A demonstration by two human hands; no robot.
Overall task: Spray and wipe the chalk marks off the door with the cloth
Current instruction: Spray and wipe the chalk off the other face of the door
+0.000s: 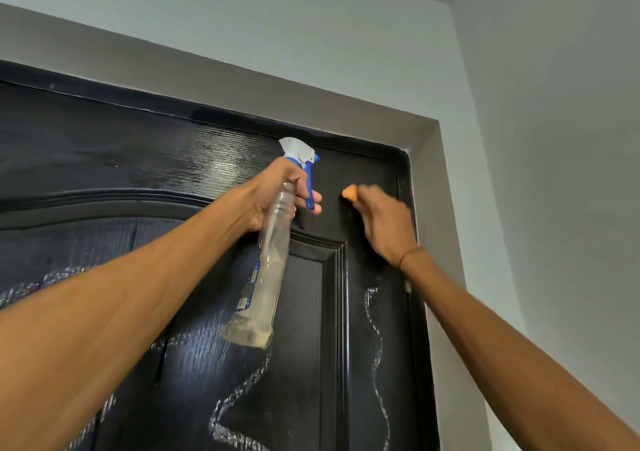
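spray bottle (264,270) label blurred, blue print unreadable; no other text

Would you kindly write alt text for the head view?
A person's left hand holds a clear spray bottle up to a black door while the right hand presses an orange cloth near its top corner. White chalk marks remain lower down.

A grey door frame (242,80) runs across the top and down the right side, turning at a squared corner near upper right. Above it rises a pale, plain wall (277,11). A second wall (554,139) meets it at a corner on the right. Soft, even light falls over both surfaces.
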